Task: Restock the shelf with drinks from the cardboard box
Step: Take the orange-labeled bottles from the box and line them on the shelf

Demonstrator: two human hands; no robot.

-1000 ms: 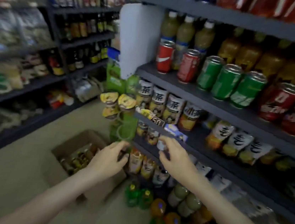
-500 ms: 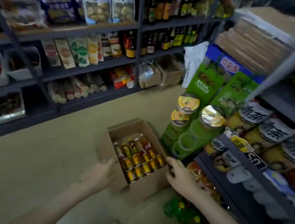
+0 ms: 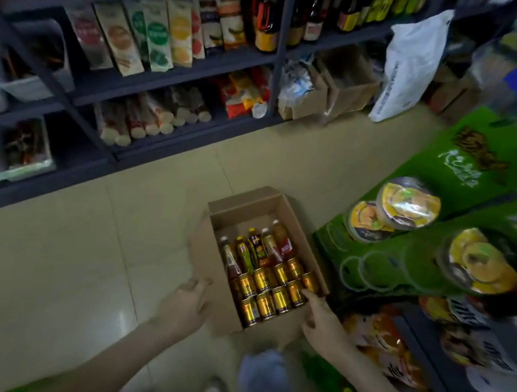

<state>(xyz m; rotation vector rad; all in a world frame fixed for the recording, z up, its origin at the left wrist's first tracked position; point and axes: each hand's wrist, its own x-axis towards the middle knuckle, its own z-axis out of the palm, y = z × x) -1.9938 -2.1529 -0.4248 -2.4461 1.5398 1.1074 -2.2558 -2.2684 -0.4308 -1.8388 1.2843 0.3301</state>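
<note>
The 2 hands flank the near end of the cardboard box point(image 3: 242, 213), which sits open on the floor point(image 3: 78, 271) just beside the drinks shelf point(image 3: 442, 381). The left hand point(image 3: 185, 304) lies against the box's outer left wall with its fingers bent toward the rim; whether it actually grips the cardboard cannot be told. The right hand point(image 3: 321, 321) holds nothing, its fingers stretched toward the gold cans point(image 3: 266, 294) at the near right corner.

The cans stand packed tight, touching one another, so the likely trouble is the grasp itself: there is little room to slip fingers between neighbours, and a pinch on only the top rim may slide off. A dropped can would probably dent or roll across the smooth floor. Behind the cans, the bottles point(image 3: 253, 250) lean against each other; pulling cans out removes their support, so they may topple. If the left hand does not steady the box, a hard tug could drag it along. The green display stand point(image 3: 420, 271) is close on the right, and a lifted elbow could knock it.
</note>
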